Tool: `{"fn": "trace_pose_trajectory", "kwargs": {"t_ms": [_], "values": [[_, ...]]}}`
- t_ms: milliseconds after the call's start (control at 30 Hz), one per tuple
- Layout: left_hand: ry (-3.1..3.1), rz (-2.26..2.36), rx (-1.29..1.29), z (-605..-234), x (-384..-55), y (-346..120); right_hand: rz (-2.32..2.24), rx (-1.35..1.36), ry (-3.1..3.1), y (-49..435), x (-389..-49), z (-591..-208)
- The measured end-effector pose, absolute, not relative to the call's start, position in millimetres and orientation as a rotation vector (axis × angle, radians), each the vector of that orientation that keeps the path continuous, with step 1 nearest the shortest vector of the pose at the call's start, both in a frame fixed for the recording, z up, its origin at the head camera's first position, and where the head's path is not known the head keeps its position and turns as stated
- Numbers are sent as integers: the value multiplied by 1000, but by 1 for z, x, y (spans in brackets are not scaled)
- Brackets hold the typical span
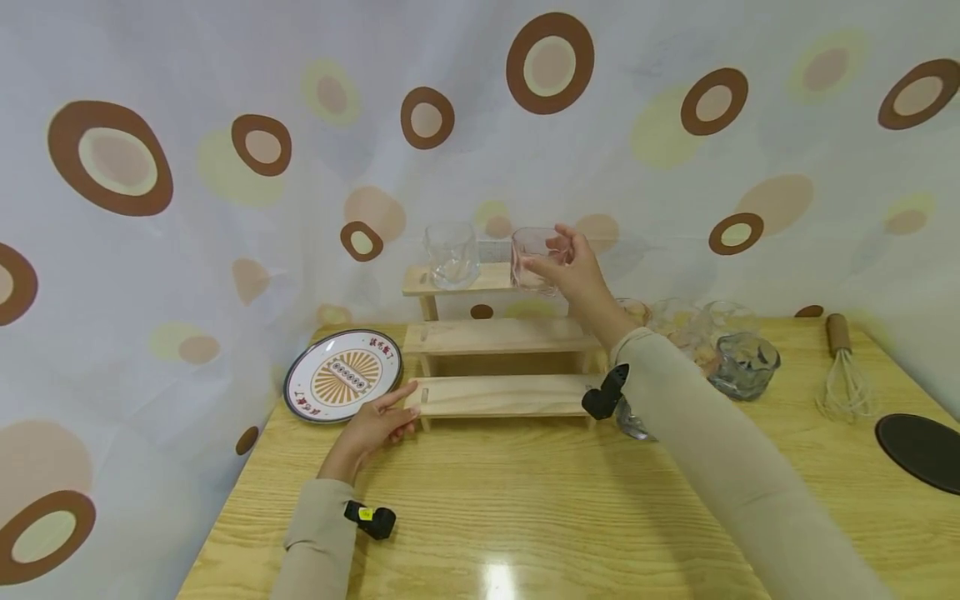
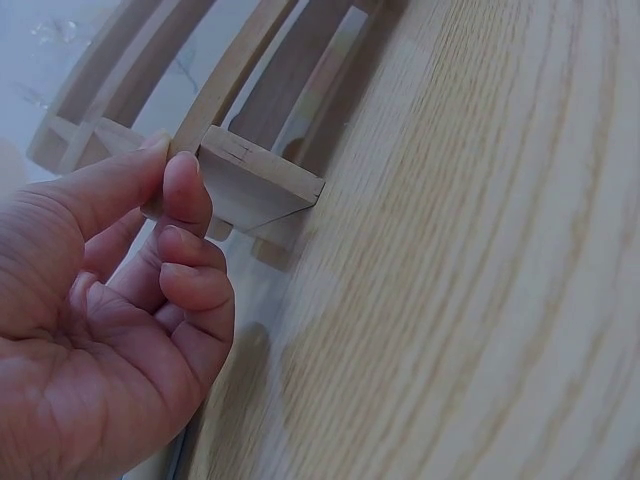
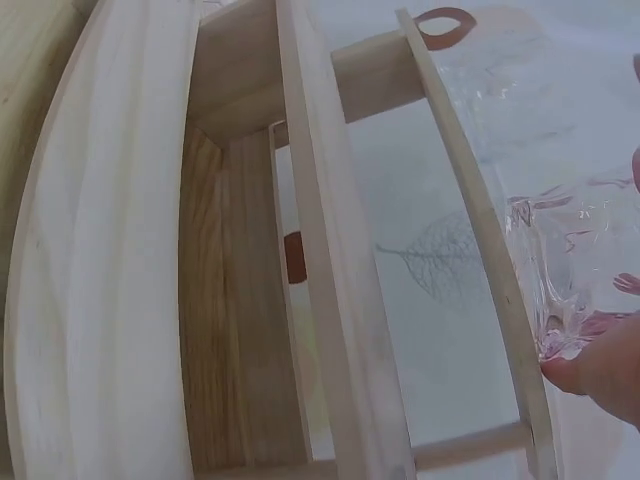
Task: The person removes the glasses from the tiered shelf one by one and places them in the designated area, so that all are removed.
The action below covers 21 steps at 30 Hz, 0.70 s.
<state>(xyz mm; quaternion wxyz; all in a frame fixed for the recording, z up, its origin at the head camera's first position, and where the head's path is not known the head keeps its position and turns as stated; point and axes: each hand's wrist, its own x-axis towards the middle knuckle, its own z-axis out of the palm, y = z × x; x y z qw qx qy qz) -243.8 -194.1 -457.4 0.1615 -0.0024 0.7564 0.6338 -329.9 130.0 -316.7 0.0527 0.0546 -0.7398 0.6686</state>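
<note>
A tiered wooden rack [image 1: 495, 395] with three shelves stands on the table by the wall covering. My left hand [image 1: 375, 425] pinches the left end of its lowest shelf between thumb and fingers, which the left wrist view [image 2: 150, 290] shows up close. At the top shelf, my right hand [image 1: 577, 271] grips a pinkish clear glass [image 1: 529, 262] by its side; in the right wrist view this glass [image 3: 560, 260] is right at the shelf's edge. Whether its base touches the shelf I cannot tell. A second clear glass [image 1: 452, 258] stands upright on the top shelf's left part.
Left of the rack, a patterned plate [image 1: 386, 375] leans on the wall covering. Several glasses, one of them grey [image 1: 746, 367], are grouped to the right, partly behind my right forearm. Further right lie a whisk [image 1: 842, 367] and a dark round mat [image 1: 922, 450].
</note>
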Motion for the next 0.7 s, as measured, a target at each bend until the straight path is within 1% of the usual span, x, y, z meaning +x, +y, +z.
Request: {"fn": "trace_pose_trajectory", "kwargs": {"t_ms": [133, 400, 700], "values": [[2151, 1817, -6, -458, -244, -193, 2008, 152, -2240, 152, -317, -317], [2160, 1809, -1, -458, -243, -194, 1822, 170, -2277, 204, -278, -322], [2157, 1804, 10, -456, -242, -195, 1701, 9, -2320, 265, -240, -337]]}}
